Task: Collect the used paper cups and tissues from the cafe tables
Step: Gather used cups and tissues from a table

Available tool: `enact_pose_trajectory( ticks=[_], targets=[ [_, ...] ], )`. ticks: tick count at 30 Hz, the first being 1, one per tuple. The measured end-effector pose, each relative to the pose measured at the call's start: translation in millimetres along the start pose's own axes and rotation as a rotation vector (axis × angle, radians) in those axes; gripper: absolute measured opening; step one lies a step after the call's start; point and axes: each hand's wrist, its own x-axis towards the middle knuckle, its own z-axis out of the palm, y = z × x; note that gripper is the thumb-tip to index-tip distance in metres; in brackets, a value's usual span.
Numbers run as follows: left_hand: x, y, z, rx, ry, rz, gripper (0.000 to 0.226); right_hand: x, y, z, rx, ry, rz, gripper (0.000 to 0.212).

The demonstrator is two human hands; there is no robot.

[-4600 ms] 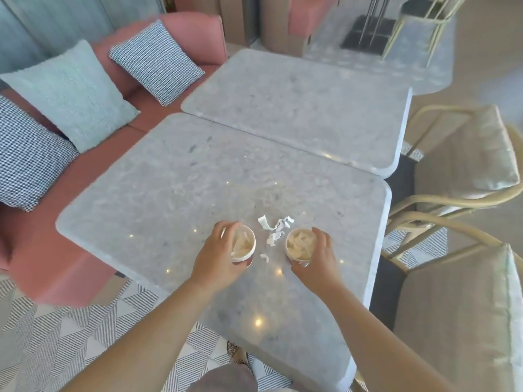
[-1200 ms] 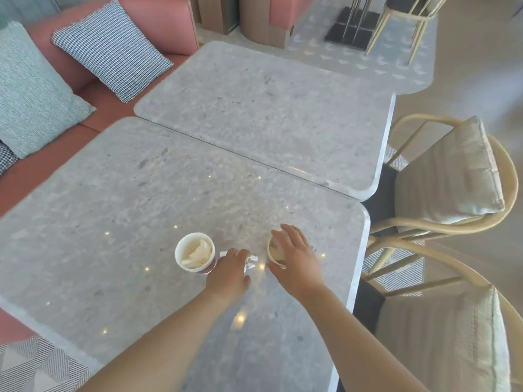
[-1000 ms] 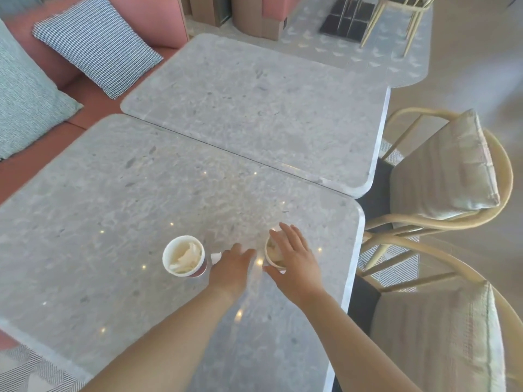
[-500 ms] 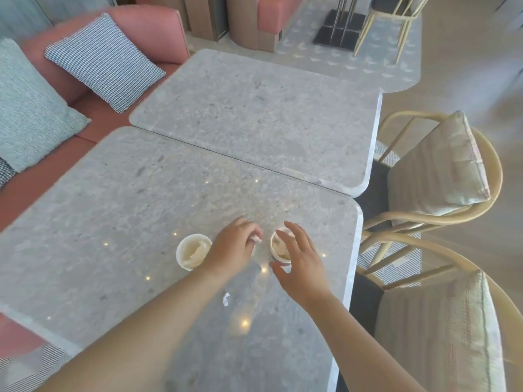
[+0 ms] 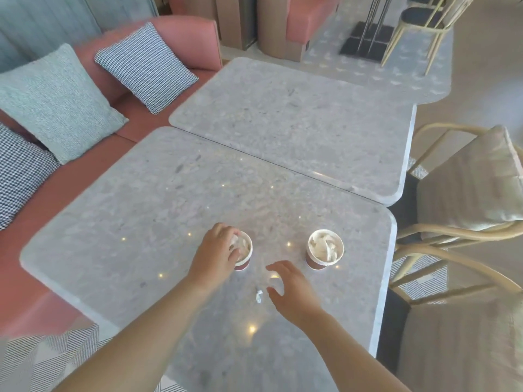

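Two paper cups stand on the near grey stone table (image 5: 127,236), both stuffed with white tissue. My left hand (image 5: 216,254) is over the rim of the left cup (image 5: 244,254), fingers curled on tissue inside it. The right cup (image 5: 325,249) stands free, a hand's width to the right. My right hand (image 5: 291,287) hovers low over the table with fingers spread, holding nothing. A small white tissue scrap (image 5: 258,296) lies on the table just left of its thumb.
A second grey table (image 5: 297,123) butts against the far edge. A pink sofa (image 5: 184,38) with cushions (image 5: 56,100) runs along the left. Two cushioned wooden chairs (image 5: 467,179) stand close at the right edge of the tables.
My left hand carried tissue from between the cups to the left cup. My right hand left the right cup and moved down toward the fallen scrap.
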Motion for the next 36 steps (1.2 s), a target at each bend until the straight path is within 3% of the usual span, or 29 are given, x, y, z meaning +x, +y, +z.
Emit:
enact_pose_trajectory(
  ticks=[5, 11, 18, 21, 27, 29, 33, 36],
  targets=[
    [-7, -15, -6, 0.017, -0.092, 0.068, 0.029, 11, 0, 11, -0.035, -0.034, 0.03, 0.034],
    [-10, -31, -4, 0.143, -0.325, 0.09, 0.028, 17, 3, 26, -0.178, -0.203, 0.033, 0.028],
    [-10, -30, 0, 0.188, -0.272, 0.09, 0.022, 19, 4, 39, -0.265, -0.253, 0.058, 0.012],
    [-8, -25, 2, 0.192, -0.288, 0.116, 0.021, 20, -7, 22, -0.179, -0.12, 0.058, 0.015],
    [3, 7, 12, 0.18, -0.309, 0.229, 0.027, 22, -19, -61, 0.034, 0.483, 0.008, 0.012],
    [4, 19, 18, 0.193, -0.299, 0.258, 0.027, 19, -9, -81, 0.069, 0.516, 0.07, 0.011],
    [1, 31, 31, 0.231, -0.311, 0.345, 0.025, 15, 10, -87, 0.049, 0.407, 0.202, 0.006],
    [-1, 33, 33, 0.157, -0.268, 0.324, 0.026, 15, 18, -86, 0.052, 0.404, 0.24, 0.011]
  ],
)
